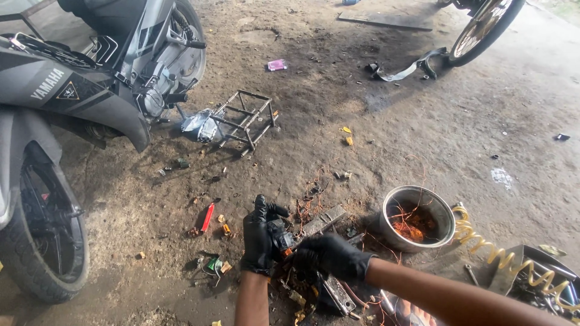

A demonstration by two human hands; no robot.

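Observation:
Both my hands wear black gloves and meet low in the middle of the view. My left hand (258, 236) grips a small dark metal part with copper wire on it (283, 237), held upright. Against that part's lower right side rests my right hand (331, 255), its fingers curled around it; I cannot see what else it holds. Loose copper wire strands (311, 205) lie on the dirt floor just beyond my hands, beside a grey metal bar (323, 220).
A metal bowl (394, 199) with copper wire inside stands to the right. A yellow coiled hose (501, 256) runs at lower right. A grey motorcycle (72, 90) fills the left. A metal frame stand (244, 118) and red-handled tool (207, 217) lie on the ground.

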